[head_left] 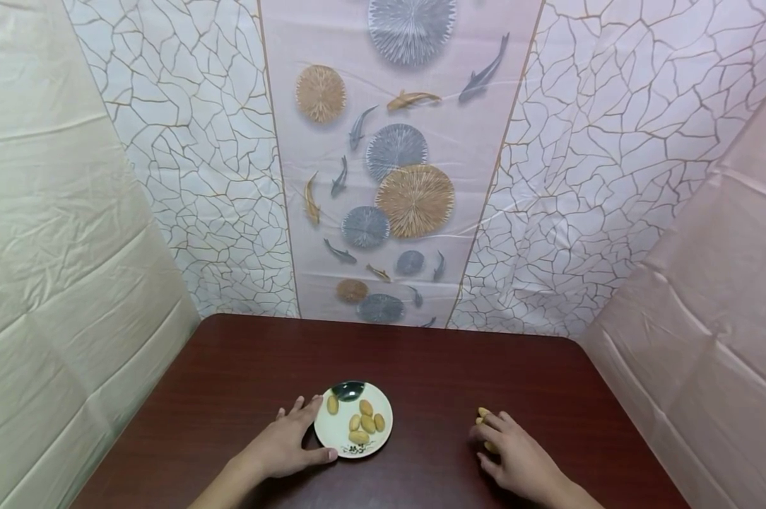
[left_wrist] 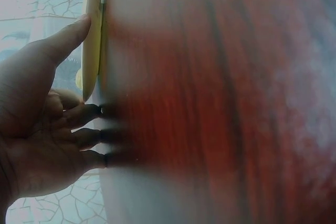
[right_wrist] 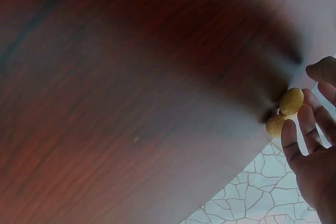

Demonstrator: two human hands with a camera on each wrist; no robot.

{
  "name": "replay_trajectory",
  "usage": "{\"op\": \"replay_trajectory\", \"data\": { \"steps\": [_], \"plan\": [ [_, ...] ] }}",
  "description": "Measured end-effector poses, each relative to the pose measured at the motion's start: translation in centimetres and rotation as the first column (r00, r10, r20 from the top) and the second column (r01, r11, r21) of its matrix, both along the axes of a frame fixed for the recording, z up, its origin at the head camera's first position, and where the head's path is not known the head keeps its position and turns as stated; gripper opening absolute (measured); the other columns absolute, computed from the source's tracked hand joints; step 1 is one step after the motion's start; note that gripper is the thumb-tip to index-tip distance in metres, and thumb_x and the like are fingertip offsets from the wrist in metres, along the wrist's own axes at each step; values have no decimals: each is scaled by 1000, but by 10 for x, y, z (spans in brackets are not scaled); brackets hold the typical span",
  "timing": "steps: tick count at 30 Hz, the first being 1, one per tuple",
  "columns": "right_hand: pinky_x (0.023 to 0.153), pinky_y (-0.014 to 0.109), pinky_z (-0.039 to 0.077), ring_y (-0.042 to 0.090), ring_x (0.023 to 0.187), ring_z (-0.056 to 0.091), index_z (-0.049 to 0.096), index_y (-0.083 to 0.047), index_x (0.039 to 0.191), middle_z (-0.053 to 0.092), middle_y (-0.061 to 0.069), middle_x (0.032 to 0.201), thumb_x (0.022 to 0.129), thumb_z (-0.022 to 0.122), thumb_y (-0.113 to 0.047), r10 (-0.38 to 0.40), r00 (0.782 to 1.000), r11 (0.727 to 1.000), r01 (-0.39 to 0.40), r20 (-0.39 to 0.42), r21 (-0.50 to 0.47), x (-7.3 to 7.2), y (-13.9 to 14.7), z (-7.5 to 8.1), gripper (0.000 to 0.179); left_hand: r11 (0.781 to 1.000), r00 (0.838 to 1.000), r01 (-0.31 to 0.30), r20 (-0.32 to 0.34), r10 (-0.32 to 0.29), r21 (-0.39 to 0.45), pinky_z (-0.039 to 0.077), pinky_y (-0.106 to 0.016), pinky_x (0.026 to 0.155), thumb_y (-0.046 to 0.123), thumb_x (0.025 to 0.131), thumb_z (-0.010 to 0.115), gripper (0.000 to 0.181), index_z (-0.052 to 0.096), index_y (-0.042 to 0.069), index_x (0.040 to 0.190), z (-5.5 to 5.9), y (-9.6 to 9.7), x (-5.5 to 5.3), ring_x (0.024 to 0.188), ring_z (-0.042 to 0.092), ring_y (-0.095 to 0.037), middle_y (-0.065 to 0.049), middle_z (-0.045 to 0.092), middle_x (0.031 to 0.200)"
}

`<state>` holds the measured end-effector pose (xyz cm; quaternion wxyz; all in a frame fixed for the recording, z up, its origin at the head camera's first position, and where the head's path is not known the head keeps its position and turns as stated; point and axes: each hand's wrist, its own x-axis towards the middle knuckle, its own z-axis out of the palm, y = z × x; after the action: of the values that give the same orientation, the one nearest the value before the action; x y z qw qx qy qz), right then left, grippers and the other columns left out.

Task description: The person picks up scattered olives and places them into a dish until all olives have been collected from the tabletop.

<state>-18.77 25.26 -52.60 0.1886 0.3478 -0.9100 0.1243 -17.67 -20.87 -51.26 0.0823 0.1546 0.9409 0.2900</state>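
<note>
Loose pieces, oval, yellow-brown, nut-like (right_wrist: 291, 101): two are clearly shown in the right wrist view, set close together at the fingertips of the right hand (head_left: 516, 456); yellow is also seen past and beneath those fingers in the head view, so a full count cannot be given. The long axis of each is only slightly marked, and its direction cannot be told with certainty. The right hand is the nearer by far; the pieces are placed just ahead of and under its fingers, while the left hand (head_left: 284, 445) is well apart, across the bench (head_left: 421, 367). Right hand: fingers loosely bent and parted, thumb held off from the pieces, fingertips at or against them; no firm grip is shown. Plate, round, pale, with a dark patch at its far edge and a small dark motif at its near edge (head_left: 332, 431): placed to the left of the right hand, directly beside the left. Six oval pieces (head_left: 359, 437) are borne on it, five grouped toward its right and near side, one apart at the far left. Left hand: spread wide, the plate's left rim spanned, with the thumb touching the rim and the forefinger laid at its far-left edge. Behind: a patterned backdrop (head_left: 217, 177), crackle-lined, with fish and discs on its central panel.
</note>
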Motion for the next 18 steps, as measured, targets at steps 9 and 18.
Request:
{"op": "replay_trajectory", "data": {
  "steps": [9,18],
  "plan": [
    [68,25,47,5,89,45,74,-27,104,65,-12,111,73,96,-7,-19,999,1000,19,-29,-1,0,5,-1,44,1000,1000,2,-7,-2,-1,27,-79,130,64,90,84,114,36,-1,171,2,1,0,165,31,-54,-22,41,176],
    [67,29,48,8,85,49,75,-26,107,66,-9,112,76,94,-8,-133,990,989,130,43,67,1,7,1,40,1000,1000,6,9,-7,12,25,-78,131,64,91,84,114,35,-1,171,1,0,0,166,29,-54,-22,40,177]
  ]
}}
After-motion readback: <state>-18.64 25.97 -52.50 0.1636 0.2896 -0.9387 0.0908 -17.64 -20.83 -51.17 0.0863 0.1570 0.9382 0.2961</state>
